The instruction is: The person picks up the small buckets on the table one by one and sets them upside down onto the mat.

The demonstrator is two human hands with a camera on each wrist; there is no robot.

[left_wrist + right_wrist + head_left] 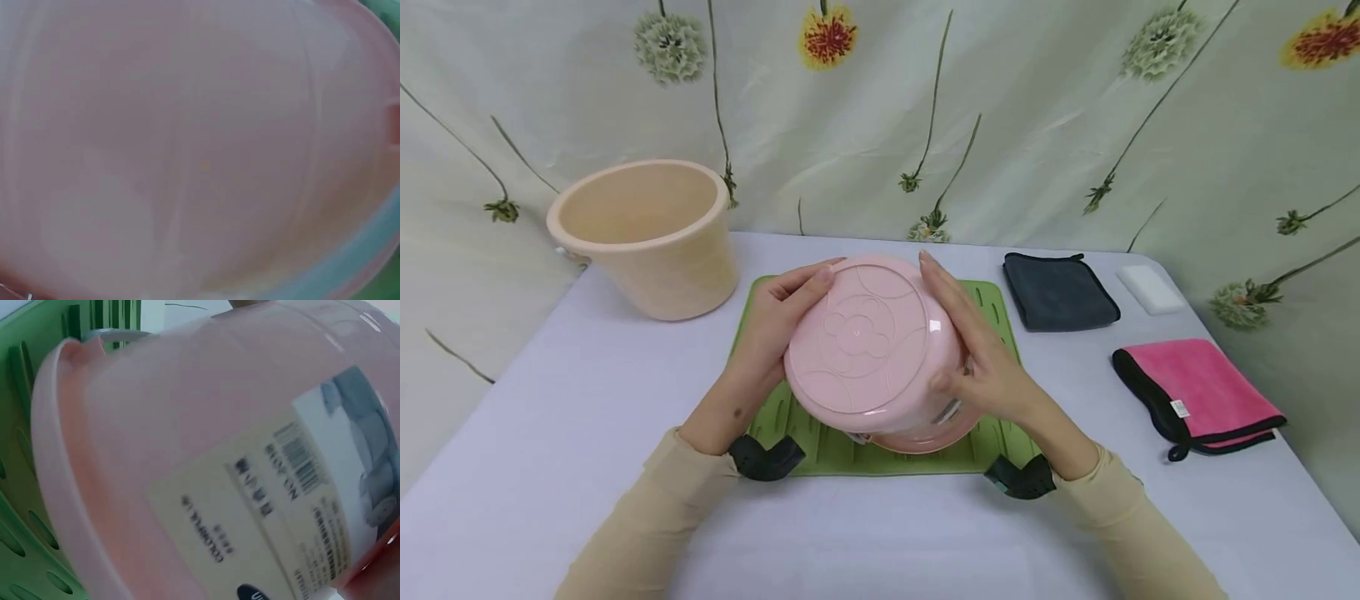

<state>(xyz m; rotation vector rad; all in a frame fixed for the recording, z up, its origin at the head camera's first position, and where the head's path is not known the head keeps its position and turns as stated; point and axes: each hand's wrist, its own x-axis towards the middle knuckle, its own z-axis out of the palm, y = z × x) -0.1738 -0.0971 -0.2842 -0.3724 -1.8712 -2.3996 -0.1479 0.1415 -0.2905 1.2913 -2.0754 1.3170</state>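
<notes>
Between both hands, a pink plastic bucket point(857, 342) is tipped with its flower-patterned base facing me. Its rim points down toward a green ridged mat point(850, 461). The left hand point(766, 325) holds the bucket's left side, thumb near the base's edge. On the opposite side the right hand point(988, 354) grips the wall, fingers along it and thumb lower down. The right wrist view shows a printed label point(269, 519) with a barcode on the wall, and part of a grey handle point(119, 334) at the rim. Blurred pink wall point(187, 125) fills most of the left wrist view.
A beige bin point(700, 275) stands at the back left of the white-covered table point(587, 400). To the right lie a folded dark cloth point(1056, 292), a white block point(1152, 289) and a folded pink cloth point(1202, 383) with black edging. A flower-printed curtain point(865, 125) hangs behind.
</notes>
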